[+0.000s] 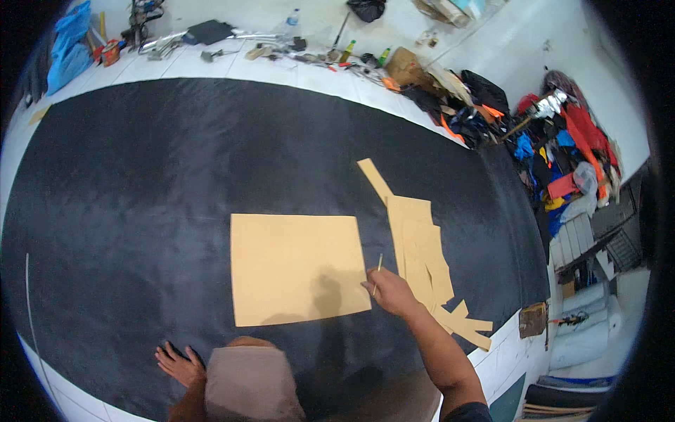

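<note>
A large tan rectangular card sheet (295, 267) lies flat on a wide black sheet (176, 155) spread over the floor. At the card's right edge is my right hand (390, 290), its fingers closed round a thin yellowish pencil-like stick (380, 261) that points up. My left hand (181, 364) rests on the black sheet, nearer to me and left of the card, with fingers spread and nothing in it. Right of the card, several cut tan card pieces (415, 246) overlap in a loose pile. A narrow tan strip (375, 178) sticks out at the pile's far end.
My covered knee (249, 380) is between my hands. A long thin pale strip (29, 302) lies at the far left. Tools and bottles line the back wall, among them a clear bottle (292, 20). A heap of coloured scraps (562, 148) stands at the right, above pale rolls (587, 327).
</note>
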